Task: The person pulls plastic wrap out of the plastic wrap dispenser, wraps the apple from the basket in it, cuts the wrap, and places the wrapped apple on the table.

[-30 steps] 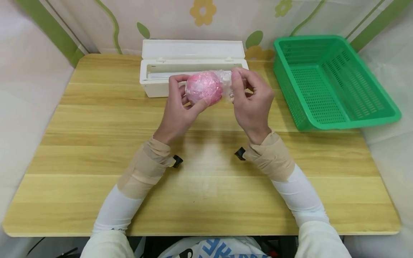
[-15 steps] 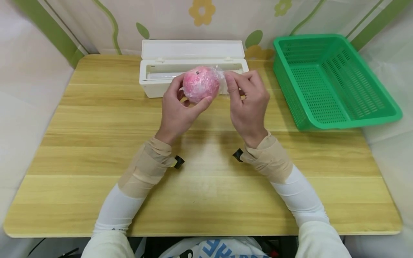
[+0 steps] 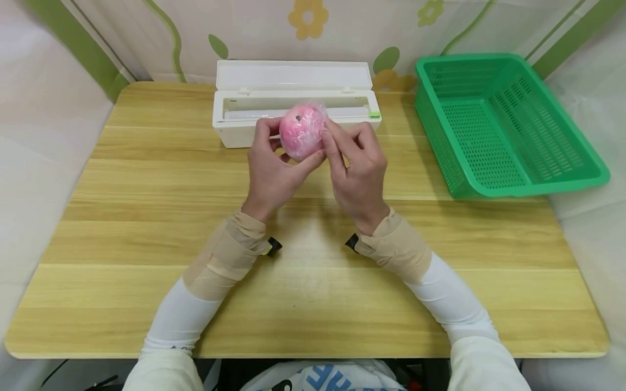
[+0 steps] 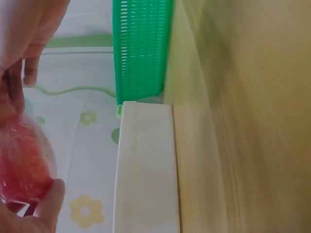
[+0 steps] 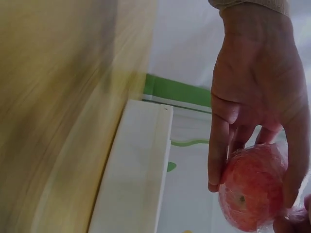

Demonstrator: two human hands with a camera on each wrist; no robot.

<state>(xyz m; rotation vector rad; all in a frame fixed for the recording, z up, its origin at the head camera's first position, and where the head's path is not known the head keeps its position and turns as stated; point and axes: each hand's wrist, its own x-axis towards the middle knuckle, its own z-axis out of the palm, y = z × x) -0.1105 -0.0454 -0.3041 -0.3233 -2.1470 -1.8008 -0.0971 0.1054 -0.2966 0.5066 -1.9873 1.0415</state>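
A pink-red apple (image 3: 299, 133) covered in clear plastic wrap is held above the table, in front of the open white box. My left hand (image 3: 274, 168) grips it from the left, thumb below and fingers behind. At its right side my right hand (image 3: 359, 168) pinches the wrap (image 3: 320, 117) against the fruit with thumb and forefinger. In the left wrist view the apple (image 4: 24, 160) shows at the left edge, between both hands. The right wrist view shows the apple (image 5: 252, 189) under my left hand (image 5: 257, 73), with right fingertips (image 5: 286, 223) at the lower corner.
Behind the hands stands a white box (image 3: 293, 133), its lid (image 3: 293, 75) raised and a pale roll (image 3: 249, 114) inside. A green slider (image 3: 374, 114) sits at its right end. A green basket (image 3: 440, 146) stands at the table's (image 3: 146, 217) back right.
My right hand has come left, from pulling the gathered wrap tail out to pinching it close against the apple. The apple has turned so its stem spot shows. The green slider has come into view.
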